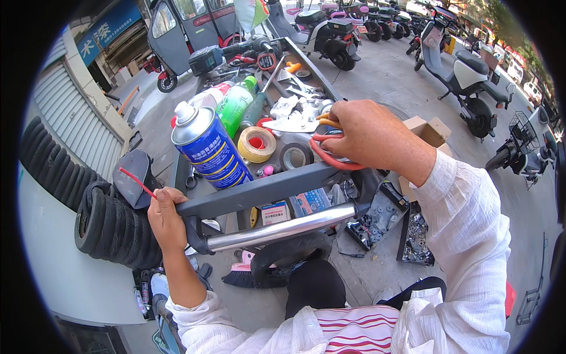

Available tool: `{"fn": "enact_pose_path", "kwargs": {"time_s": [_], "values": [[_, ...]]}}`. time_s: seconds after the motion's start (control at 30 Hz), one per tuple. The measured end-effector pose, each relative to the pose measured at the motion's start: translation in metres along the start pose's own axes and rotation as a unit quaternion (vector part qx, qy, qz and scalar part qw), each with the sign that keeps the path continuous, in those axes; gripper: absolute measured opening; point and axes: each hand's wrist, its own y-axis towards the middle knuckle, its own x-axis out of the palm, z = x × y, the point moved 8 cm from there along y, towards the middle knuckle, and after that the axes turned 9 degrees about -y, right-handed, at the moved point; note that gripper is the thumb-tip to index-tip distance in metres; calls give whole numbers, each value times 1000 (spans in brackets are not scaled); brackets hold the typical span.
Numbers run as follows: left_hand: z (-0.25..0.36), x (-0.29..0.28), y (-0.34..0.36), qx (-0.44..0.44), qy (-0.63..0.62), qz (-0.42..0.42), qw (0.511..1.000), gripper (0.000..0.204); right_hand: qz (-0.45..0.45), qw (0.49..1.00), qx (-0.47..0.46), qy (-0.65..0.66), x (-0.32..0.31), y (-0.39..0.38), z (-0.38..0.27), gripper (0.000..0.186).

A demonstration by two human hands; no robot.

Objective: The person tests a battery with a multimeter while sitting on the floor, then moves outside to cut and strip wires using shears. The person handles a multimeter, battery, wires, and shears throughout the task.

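My left hand [166,219] is closed at the left end of the cart's front rim, pinching a thin red wire or tube [138,182]. The red piece sticks up and to the left from between thumb and finger. Over the front right of the tool tray, my right hand [374,133] grips a pair of scissors [292,125] with red and orange handles. Its blades point left above the tray. Beneath them lie a roll of cream tape [257,144] and a black tape roll [296,157]. A blue spray can [211,146] with a white cap stands between my hands, leaning left.
The metal cart [259,192] holds a green bottle [236,104], a cordless power tool [236,54] and loose tools. Stacked tyres [115,227] stand at left. Below are a loose tyre [292,256], a broom [242,272] and parts trays [415,236]. Scooters [471,76] are parked beyond.
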Motion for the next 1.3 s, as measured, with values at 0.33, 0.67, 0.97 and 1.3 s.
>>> {"fn": "enact_pose_path", "kwargs": {"time_s": [0.33,0.67,0.97,1.3], "values": [[93,9,-60,139,16,96,985,39,136,944,51,297,-16,-132,25,55],[102,170,-219,-163,-91,-331,925,24,-52,956,58,284,72,-287,-32,72],[136,208,-299,12,149,-423,894,20,-56,941,152,297,98,-386,-22,75],[155,226,-311,-51,-2,-365,930,17,-46,906,226,355,122,-432,-24,66]]}}
